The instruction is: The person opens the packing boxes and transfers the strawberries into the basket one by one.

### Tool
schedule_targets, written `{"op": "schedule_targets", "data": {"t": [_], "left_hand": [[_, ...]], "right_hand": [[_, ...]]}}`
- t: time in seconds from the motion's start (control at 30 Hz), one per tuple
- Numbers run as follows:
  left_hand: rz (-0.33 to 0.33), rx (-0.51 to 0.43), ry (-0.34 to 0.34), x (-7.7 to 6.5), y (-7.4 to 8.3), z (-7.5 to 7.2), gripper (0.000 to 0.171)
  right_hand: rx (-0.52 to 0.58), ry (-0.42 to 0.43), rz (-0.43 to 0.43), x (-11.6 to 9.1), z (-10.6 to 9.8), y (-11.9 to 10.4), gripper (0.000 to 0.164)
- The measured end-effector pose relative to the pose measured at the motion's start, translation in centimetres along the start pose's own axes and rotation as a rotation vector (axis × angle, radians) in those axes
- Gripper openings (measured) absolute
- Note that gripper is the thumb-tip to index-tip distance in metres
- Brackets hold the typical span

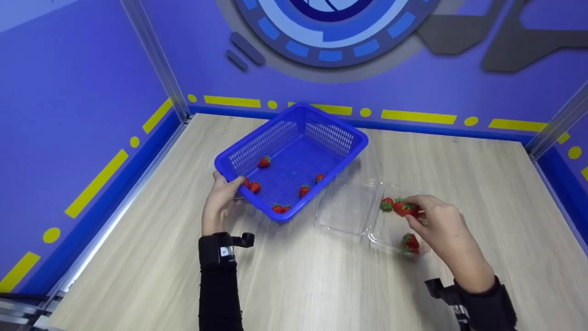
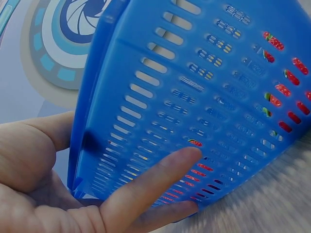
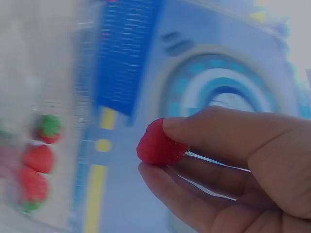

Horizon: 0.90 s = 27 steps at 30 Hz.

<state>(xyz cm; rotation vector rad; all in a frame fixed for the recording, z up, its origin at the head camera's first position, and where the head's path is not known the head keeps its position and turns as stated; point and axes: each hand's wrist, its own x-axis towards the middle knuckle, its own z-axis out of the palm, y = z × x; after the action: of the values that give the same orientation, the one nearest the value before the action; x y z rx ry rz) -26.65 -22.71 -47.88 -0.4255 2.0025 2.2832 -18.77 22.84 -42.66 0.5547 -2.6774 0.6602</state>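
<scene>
My left hand [image 1: 219,201] grips the near-left corner of a blue plastic basket [image 1: 294,105], thumb over the rim and fingers against the outside wall. The basket is tilted, with several strawberries [image 1: 264,162] scattered in it. Red also shows through the slots of its wall [image 2: 146,104] in the left wrist view. My right hand [image 1: 443,225] pinches a strawberry [image 3: 160,143] between thumb and fingers, over the right half of an open clear plastic clamshell box [image 1: 347,209]. More strawberries [image 1: 410,242] lie in that half, partly hidden by the hand.
Both containers are on a light wood table [image 1: 312,285]. Blue panels with yellow marks [image 1: 418,116] close off the back and sides. The clamshell's empty-looking left half lies beside the basket's right edge.
</scene>
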Motion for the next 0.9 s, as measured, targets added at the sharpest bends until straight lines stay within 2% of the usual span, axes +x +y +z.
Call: {"op": "schedule_targets", "data": {"t": [0.13,0.3,0.4,0.67,0.9], "left_hand": [[-0.001,-0.015,-0.005,0.0,0.0,0.0,0.096],[0.019,-0.006,0.002,0.0,-0.1,0.0,0.089],[0.025,-0.003,0.000,0.0,-0.1,0.1,0.088],[-0.030,0.006,-0.002,-0.2,-0.1,-0.1,0.097],[-0.027,0.011,-0.013,-0.2,0.1,0.0,0.100]], "right_hand": [[0.004,0.079,-0.026,-0.7,-1.8,-1.3,0.033],[-0.017,0.151,-0.061,-1.3,-2.9,-2.0,0.037],[-0.029,0.164,-0.069,-1.4,-3.0,-2.1,0.038],[-0.025,0.155,-0.083,-1.5,-2.8,-2.0,0.038],[-0.036,0.170,-0.115,-1.3,-2.7,-1.9,0.037]]}}
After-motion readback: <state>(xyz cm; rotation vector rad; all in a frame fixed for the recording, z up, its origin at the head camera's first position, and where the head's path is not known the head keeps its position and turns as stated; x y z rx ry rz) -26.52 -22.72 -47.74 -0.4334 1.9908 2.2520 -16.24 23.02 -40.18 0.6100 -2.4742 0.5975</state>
